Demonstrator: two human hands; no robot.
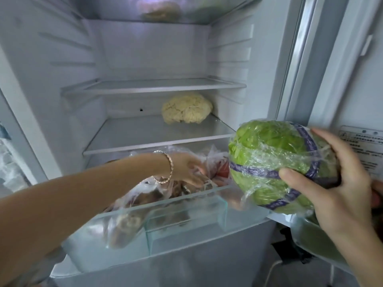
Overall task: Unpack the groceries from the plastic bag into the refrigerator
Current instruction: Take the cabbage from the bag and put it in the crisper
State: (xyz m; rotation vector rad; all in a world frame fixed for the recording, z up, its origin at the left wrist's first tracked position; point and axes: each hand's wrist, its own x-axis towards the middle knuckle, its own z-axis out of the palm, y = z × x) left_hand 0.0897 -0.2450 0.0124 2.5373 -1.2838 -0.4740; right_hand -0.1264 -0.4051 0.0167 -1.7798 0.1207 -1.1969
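The refrigerator stands open in front of me. My right hand [331, 183] grips a round green lettuce [271, 160], wrapped in clear film with purple tape, at the right of the fridge opening. My left hand [188, 168], a bracelet on its wrist, reaches into the pulled-out clear drawer [186, 206] and touches the plastic bags of food [209, 162] lying there; its fingers are partly hidden among the bags. A cauliflower [187, 108] sits on the glass shelf [145, 137] above the drawer.
An empty glass shelf [155, 85] lies above the cauliflower. The top shelf holds a blurred wrapped item [161, 11]. The open fridge door [352, 79] with a label stands at the right. A door bin with bags [8, 158] shows at the left edge.
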